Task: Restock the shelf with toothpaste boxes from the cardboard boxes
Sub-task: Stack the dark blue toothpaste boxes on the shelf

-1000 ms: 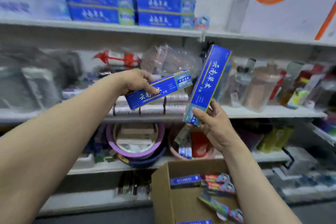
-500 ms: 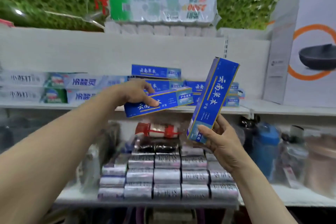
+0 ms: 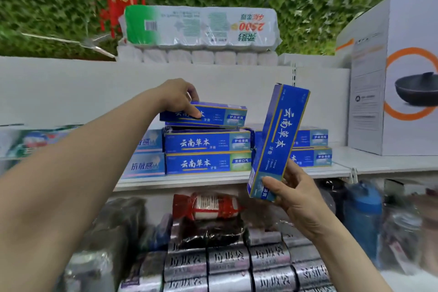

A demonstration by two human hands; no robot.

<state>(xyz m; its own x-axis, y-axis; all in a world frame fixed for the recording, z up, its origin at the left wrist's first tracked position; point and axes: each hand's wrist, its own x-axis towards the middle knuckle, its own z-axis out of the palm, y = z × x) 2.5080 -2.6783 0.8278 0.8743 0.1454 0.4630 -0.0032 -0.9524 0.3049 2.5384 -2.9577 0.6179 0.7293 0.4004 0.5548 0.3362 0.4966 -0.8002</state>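
My left hand point(image 3: 178, 97) grips a blue toothpaste box point(image 3: 220, 115) lying flat on top of a stack of blue toothpaste boxes point(image 3: 207, 152) on the white shelf point(image 3: 180, 180). My right hand point(image 3: 294, 191) holds a second blue toothpaste box point(image 3: 278, 140) by its lower end, nearly upright and tilted right, in front of a shorter stack of blue boxes point(image 3: 312, 147). The cardboard box is out of view.
Pale toothpaste boxes point(image 3: 147, 161) line the shelf to the left. A large white pan carton point(image 3: 391, 78) stands at the right. Wrapped tissue rolls point(image 3: 199, 31) sit above the back panel. The shelf below holds silver packs point(image 3: 227, 265), a red packet point(image 3: 208, 206) and a blue bottle point(image 3: 362, 216).
My view rose from the lower shelves and cardboard box to the toothpaste shelf. My left hand moved its box forward onto the stack. My right hand kept its box upright.
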